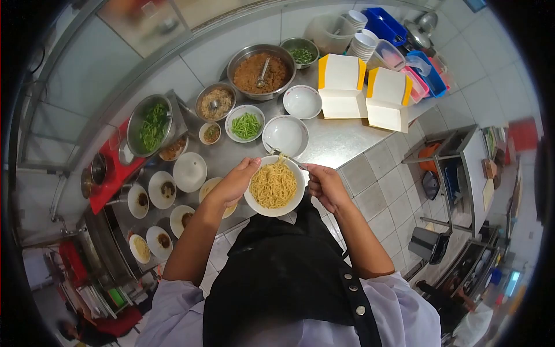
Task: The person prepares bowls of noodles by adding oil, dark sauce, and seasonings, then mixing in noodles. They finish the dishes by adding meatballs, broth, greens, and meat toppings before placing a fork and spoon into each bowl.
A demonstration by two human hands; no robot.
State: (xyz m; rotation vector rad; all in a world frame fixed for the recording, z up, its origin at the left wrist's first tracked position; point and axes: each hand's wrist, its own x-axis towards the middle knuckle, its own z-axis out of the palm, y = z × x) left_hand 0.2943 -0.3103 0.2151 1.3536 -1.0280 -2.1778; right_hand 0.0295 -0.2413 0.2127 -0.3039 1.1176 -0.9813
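Observation:
My left hand (237, 184) is closed on the left rim of a white bowl (255, 207) full of yellow noodles (273, 184). In my right hand (328, 186) is the handle of a metal utensil (296, 162), which looks like a fork. Its far end lies over the bowl's upper rim, with some noodles hanging at it. Just beyond stands a white bowl (285, 136), and behind that a smaller one (302, 102). A bowl of cut green vegetables (245, 126) is to the left of them.
Behind are a steel bowl of brown minced topping (261, 69), chopped greens (301, 55) and two unfolded takeaway boxes (342, 87). Several sauce bowls (162, 189) stand at left, below a steel bowl of leafy greens (151, 124). Stacked cups (362, 45) and plastic baskets (386, 26) are back right.

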